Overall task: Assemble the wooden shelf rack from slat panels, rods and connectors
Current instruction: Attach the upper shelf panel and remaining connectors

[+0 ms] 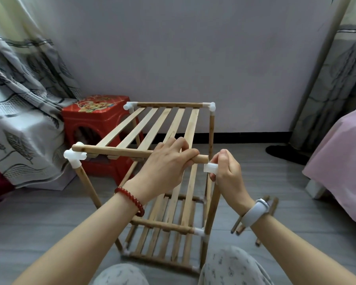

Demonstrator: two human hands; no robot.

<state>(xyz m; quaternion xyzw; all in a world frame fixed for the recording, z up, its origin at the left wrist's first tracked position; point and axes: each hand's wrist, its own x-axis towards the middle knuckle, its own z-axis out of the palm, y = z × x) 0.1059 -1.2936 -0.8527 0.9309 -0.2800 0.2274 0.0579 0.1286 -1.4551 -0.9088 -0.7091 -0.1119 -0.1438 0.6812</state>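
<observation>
Patterned trouser knees (230, 266) are being shown at the lower edge, before the wooden shelf rack (169, 202) on the grey floor (39, 223); the front rod (115, 151) of the top slat panel (152, 128) is being gripped near its free end by the left hand (169, 161), fingers curled round it; a white connector (211, 168) is being pinched by the right hand (227, 171) just beside that rod end; spare rods (237, 225) are lying near the right wrist.
</observation>
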